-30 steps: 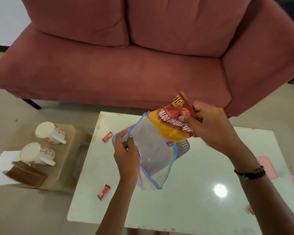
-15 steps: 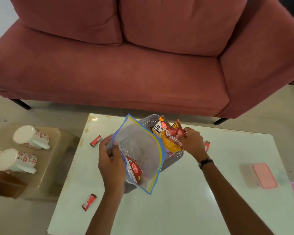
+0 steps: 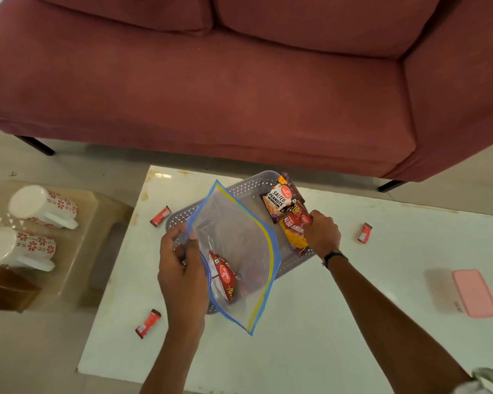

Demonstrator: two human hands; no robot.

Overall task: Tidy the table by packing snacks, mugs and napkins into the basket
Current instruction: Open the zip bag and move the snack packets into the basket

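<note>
A grey perforated basket (image 3: 241, 186) sits on the white table (image 3: 339, 322). My left hand (image 3: 181, 268) grips the edge of a clear zip bag (image 3: 239, 240) held over the basket; one red snack packet (image 3: 224, 275) lies inside the bag. My right hand (image 3: 322, 234) holds a red-and-yellow Aloo Bhujia packet (image 3: 293, 230) down in the basket's right end, beside a Salted Peanuts packet (image 3: 279, 199). Small red candy bars lie loose on the table: one (image 3: 160, 215) left of the basket, one (image 3: 148, 323) near the front left, one (image 3: 365, 232) to the right.
Two white mugs with red flowers (image 3: 43, 207) (image 3: 17, 248) lie on a beige stool (image 3: 103, 206) at the left, next to a brown holder (image 3: 6, 288). A pink-lidded box (image 3: 474, 292) stands at the table's right. A red sofa (image 3: 239, 81) runs behind the table.
My right hand has carried the Aloo Bhujia packet from above the bag's mouth down into the basket. The bag has dropped lower over the basket. The view has shifted left and down.
</note>
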